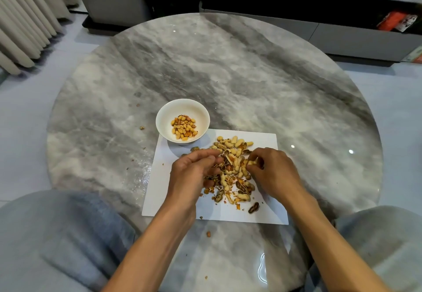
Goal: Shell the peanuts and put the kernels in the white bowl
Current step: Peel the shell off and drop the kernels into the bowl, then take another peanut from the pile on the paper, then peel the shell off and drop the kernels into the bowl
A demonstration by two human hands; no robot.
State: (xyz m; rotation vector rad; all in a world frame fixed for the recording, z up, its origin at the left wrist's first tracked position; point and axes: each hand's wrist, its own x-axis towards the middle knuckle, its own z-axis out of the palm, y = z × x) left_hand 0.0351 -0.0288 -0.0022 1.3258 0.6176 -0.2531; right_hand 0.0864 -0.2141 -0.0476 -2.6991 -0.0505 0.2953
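Round grey marble table (251,68) filling the view, pale tiled floor around it. On the table, a white sheet (265,214) is lying under the work.

Peanuts (233,145): a heap of whole pods and broken shells is sitting on the middle of the sheet, with shell crumbs spreading toward the near edge. One dark pod (253,207) is lying apart, near the sheet's front edge.

Right hand (271,173) is hovering at the right side of the heap, fingers curled in and pinching a pale pod at the fingertips.

Left hand (194,170) is reaching over the heap's left side, fingers bent and bunched toward the thumb; cannot tell whether anything is sitting between them.

Bowl (182,120): white, standing on the sheet's far left corner, just beyond the left hand. Kernels (183,127) are lying in its bottom, a shallow layer, tan and orange.

Stray shell bits are scattering on the marble left of the bowl and near the table's front edge. A low dark cabinet (296,29) is running along the far wall; curtains (25,17) are hanging at far left.
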